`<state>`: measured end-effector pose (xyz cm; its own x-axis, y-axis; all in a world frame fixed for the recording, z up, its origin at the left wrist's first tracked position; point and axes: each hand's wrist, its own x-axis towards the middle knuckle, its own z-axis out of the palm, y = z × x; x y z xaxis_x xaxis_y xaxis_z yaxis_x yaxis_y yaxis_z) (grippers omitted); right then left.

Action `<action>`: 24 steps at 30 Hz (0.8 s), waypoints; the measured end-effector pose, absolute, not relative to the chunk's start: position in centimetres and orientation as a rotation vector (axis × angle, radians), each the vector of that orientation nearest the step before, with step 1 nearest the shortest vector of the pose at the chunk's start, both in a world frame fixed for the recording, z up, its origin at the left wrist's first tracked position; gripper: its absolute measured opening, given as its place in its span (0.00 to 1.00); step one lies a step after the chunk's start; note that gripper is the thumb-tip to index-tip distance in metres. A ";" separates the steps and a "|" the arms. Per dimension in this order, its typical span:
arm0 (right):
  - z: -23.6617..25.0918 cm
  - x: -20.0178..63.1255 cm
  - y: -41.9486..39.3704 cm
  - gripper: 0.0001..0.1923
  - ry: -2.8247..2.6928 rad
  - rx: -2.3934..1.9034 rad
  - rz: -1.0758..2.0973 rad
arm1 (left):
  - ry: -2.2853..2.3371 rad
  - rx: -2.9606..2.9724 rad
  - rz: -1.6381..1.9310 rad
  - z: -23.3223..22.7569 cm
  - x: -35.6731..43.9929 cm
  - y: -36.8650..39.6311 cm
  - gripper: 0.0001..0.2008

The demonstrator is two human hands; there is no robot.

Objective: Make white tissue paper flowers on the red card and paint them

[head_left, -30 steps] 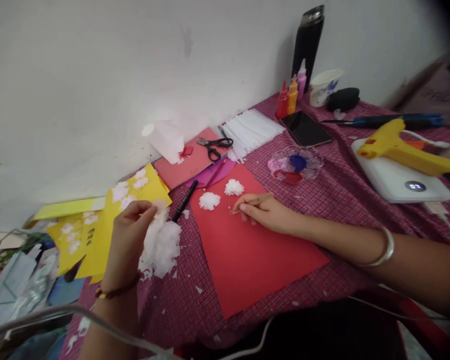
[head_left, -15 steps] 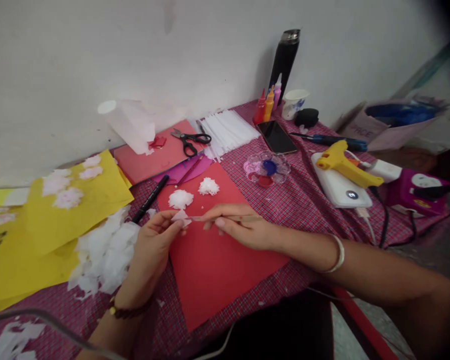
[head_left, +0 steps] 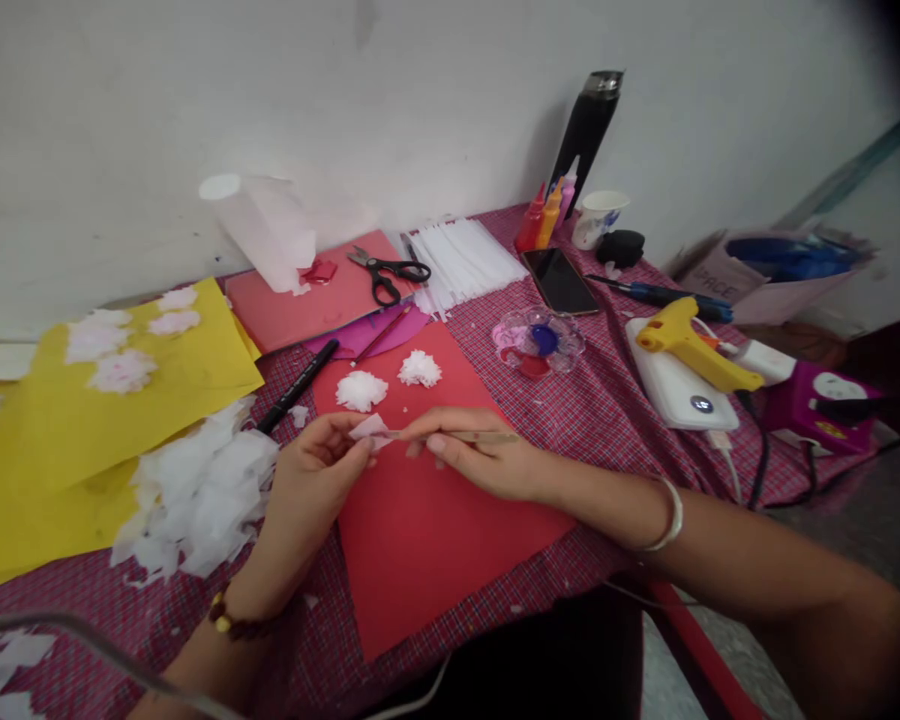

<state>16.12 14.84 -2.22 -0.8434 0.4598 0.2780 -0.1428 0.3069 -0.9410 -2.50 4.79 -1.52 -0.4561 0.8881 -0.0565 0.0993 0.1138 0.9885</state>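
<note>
My left hand (head_left: pixel 316 478) pinches a small white tissue piece (head_left: pixel 369 428) above a red paper sheet (head_left: pixel 435 530). My right hand (head_left: pixel 480 458) grips a thin wooden stick (head_left: pixel 457 436) whose tip meets that tissue piece. Two white tissue flowers (head_left: pixel 361 390) (head_left: pixel 420 369) lie on the far part of the red sheet. A heap of torn white tissue (head_left: pixel 199 490) sits just left of my left hand. A black marker (head_left: pixel 298 385) lies between the heap and the flowers.
Yellow paper (head_left: pixel 112 400) with pale flowers lies at left. At the back are scissors (head_left: pixel 388 272), white strips (head_left: pixel 461 262), paint bottles (head_left: pixel 544 215), a black flask (head_left: pixel 589 130), a cup (head_left: pixel 598 217) and a phone (head_left: pixel 561 280). A paint palette (head_left: pixel 538 340) and yellow glue gun (head_left: pixel 694 345) sit right.
My left hand left the tissue heap with a small piece and brought it to the stick in my right hand over the red sheet. The view swung right.
</note>
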 end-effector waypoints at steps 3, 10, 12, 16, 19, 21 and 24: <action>-2.3 16.1 14.8 0.15 -2.068 -0.293 1.563 | 1.671 1.004 1.421 -1.5 -2.4 4.6 0.09; -2.7 15.8 14.7 0.15 -1.780 -0.285 1.766 | 1.446 0.797 1.706 -1.4 -2.4 4.2 0.21; -2.8 15.7 14.7 0.16 -1.684 -0.285 1.858 | 1.323 0.662 1.731 -1.3 -2.3 4.3 0.20; -2.9 15.5 14.7 0.16 -1.632 -0.279 1.932 | 1.153 0.405 1.744 -1.2 -2.1 4.6 0.17; -3.0 15.4 14.5 0.15 -1.621 -0.256 1.934 | 1.091 0.294 1.736 -1.4 -2.1 4.7 0.13; -3.0 15.3 14.4 0.15 -1.636 -0.260 1.926 | 1.053 0.279 1.728 -1.4 -2.2 4.6 0.12; -3.1 15.3 14.3 0.15 -1.650 -0.287 1.907 | 1.053 0.287 1.716 -1.4 -2.2 4.5 0.11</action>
